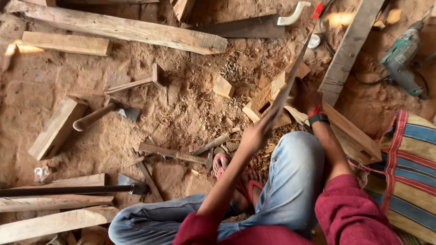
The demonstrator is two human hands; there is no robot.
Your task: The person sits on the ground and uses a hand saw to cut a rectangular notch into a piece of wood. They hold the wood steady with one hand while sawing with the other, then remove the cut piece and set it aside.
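Red-sleeved left hand (256, 133) clenched on thin wood strip (289, 81), right hand (307, 97) pinning mortised block (267, 102); strip could slip, jabbing the pinning fingers.

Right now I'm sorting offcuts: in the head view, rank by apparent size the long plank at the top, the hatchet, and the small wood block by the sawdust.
1. Long plank
2. Hatchet
3. Small wood block
All lie on the ground at similar distance, so the order looks reliable.

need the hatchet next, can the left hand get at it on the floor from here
Probably not yet: the left hand grips a long flat stick, and the hatchet lies apart on open dirt, nothing blocking the way.
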